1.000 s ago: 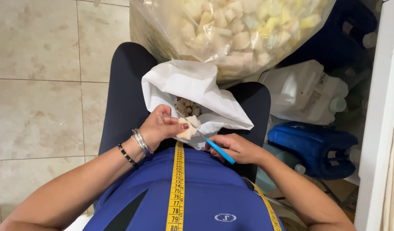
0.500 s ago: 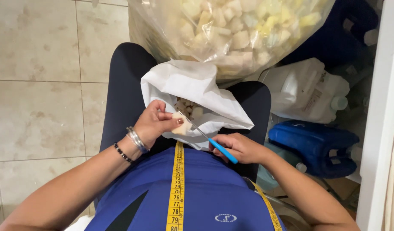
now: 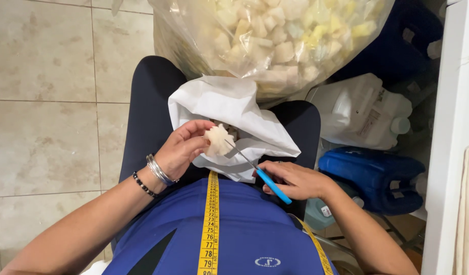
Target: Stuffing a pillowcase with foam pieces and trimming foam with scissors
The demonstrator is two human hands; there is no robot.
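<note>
A pale, lumpy piece of peeled root (image 3: 218, 140) sits at the fingertips of the left hand (image 3: 183, 147), pinched between thumb and fingers and raised just above the open mouth of a white bag (image 3: 229, 102) that lies across the person's lap. The right hand (image 3: 295, 179) is closed around the blue handle of a small knife (image 3: 254, 168); its thin blade runs up and away from that hand toward the left, and the tip meets the lower right edge of the piece. The two hands are near each other, the right one lower and closer to the body.

The left wrist carries silver bangles (image 3: 158, 170) and, just behind them, a dark beaded bracelet (image 3: 143, 184). Between the forearms a yellow measuring tape (image 3: 210, 224) hangs down the front of a blue shirt (image 3: 234, 234).

Beyond the hands, past the white bag, stands a large clear plastic sack (image 3: 275, 35) filled with pale and yellowish cut chunks. Outward from the right hand lie a white plastic jug (image 3: 361, 109) and, nearer that hand, a blue jerry can (image 3: 377, 175). Outward from the left hand is beige tiled floor (image 3: 46, 112).
</note>
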